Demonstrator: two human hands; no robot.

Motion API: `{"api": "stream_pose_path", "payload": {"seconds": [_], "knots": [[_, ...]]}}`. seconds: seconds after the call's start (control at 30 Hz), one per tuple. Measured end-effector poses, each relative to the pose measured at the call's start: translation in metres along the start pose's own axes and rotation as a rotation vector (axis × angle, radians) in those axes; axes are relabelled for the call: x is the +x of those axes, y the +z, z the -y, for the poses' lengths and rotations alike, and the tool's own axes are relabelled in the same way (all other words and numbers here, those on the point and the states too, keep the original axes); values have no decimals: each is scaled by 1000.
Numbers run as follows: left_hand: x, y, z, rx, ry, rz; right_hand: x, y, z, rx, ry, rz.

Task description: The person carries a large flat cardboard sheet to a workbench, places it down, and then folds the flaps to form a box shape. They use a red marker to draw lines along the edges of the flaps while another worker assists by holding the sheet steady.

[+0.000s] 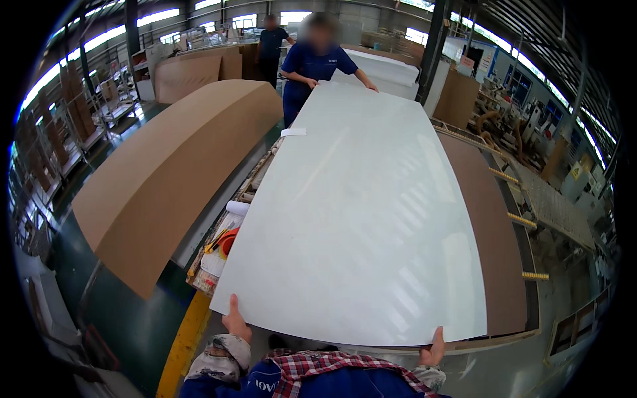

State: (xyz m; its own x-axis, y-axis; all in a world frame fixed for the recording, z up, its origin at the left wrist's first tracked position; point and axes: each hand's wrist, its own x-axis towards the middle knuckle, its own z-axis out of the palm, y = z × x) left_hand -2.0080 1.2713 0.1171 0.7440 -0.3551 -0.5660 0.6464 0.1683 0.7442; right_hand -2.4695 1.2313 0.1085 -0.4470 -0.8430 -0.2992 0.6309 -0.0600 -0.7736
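A large, glossy white sheet (358, 219) stretches away from me, with window light reflected in streaks on its right half. At its near left corner my left hand (235, 320) grips the edge, thumb on top and fingers hidden underneath. My right hand (433, 348) holds the near edge toward the right corner, its thumb also laid over the top. Across from me a co-worker (318, 63) in dark blue has both hands on the far end of the sheet.
Left of the sheet stands a tall stack of brown boards (179, 166). A cluttered workbench edge (211, 262) carries an orange-red item and a white roll (237, 207). Brown board (494, 265) lies at the right, beside yellow-tipped bars (522, 220). Another person (271, 46) stands farther back.
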Motion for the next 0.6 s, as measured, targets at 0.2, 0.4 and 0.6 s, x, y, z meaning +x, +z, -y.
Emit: {"api": "stream_pose_path", "payload": {"seconds": [0.2, 0.4, 0.6], "knots": [[-29, -19, 45, -106, -141, -61, 15, 44, 77, -247, -111, -124], [-29, -14, 58, -220, -147, -7, 31, 95, 102, -236, -293, 43], [-29, -13, 87, -300, -235, 30, 45, 124, 121, -256, -330, 102]]}}
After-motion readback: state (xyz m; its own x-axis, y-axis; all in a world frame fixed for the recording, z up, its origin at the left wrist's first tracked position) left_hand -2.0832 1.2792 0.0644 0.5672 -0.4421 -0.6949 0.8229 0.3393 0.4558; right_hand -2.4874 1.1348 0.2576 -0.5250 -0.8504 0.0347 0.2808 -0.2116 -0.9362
